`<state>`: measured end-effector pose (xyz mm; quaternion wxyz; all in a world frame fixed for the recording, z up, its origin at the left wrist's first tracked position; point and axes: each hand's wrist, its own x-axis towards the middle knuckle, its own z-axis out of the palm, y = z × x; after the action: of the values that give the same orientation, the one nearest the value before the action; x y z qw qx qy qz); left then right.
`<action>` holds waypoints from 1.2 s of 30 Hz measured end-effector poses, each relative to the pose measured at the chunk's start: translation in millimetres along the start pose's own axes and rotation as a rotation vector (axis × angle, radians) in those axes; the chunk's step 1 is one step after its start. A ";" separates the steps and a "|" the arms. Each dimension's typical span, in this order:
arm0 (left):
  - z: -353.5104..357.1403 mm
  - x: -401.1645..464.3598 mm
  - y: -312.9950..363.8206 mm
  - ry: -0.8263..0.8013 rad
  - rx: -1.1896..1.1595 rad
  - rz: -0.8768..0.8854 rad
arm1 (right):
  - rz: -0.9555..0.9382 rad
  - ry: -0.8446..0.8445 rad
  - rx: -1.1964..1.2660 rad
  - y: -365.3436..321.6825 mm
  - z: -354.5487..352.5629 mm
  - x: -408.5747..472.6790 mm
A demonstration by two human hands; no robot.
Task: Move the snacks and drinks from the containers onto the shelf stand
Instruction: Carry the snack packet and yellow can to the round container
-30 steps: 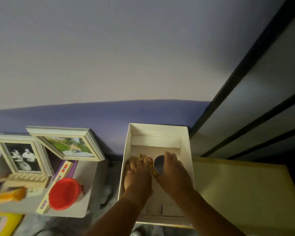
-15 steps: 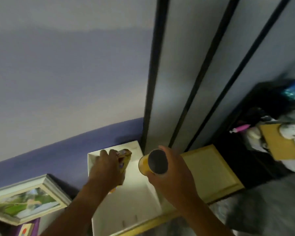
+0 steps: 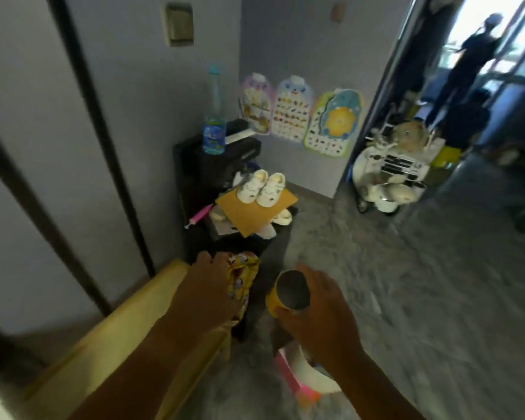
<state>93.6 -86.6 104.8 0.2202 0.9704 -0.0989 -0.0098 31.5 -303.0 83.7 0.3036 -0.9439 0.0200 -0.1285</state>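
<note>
Head view: left hand (image 3: 206,294) grips snack bag (image 3: 242,278), right hand (image 3: 319,310) can (image 3: 288,295); black shelf (image 3: 206,183) ahead (shoes (image 3: 261,187) atop).

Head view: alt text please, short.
Left hand holds a yellow snack bag, right hand a yellow can, both facing a black shelf stand bearing a bottle and small white shoes.
</note>
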 end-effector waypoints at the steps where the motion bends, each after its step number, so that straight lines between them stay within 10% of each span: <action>1: 23.2 11.1 23.5 -0.002 -0.014 0.034 | 0.033 0.001 -0.017 30.0 -14.3 0.4; 11: 205.2 59.7 168.5 -0.199 -0.069 0.077 | 0.326 -0.080 -0.134 261.4 -59.8 -11.4; 27: 540.8 140.0 108.9 -0.420 -0.067 0.030 | 0.509 -0.289 -0.146 471.0 170.5 20.0; 36: 496.2 178.2 104.9 -0.284 -0.068 0.178 | 0.444 -0.323 -0.142 453.8 147.7 58.5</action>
<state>217.5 -425.4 -293.7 0.2366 0.9387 -0.2141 -0.1307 143.9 -595.7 -280.8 0.2567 -0.9435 0.1867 0.0951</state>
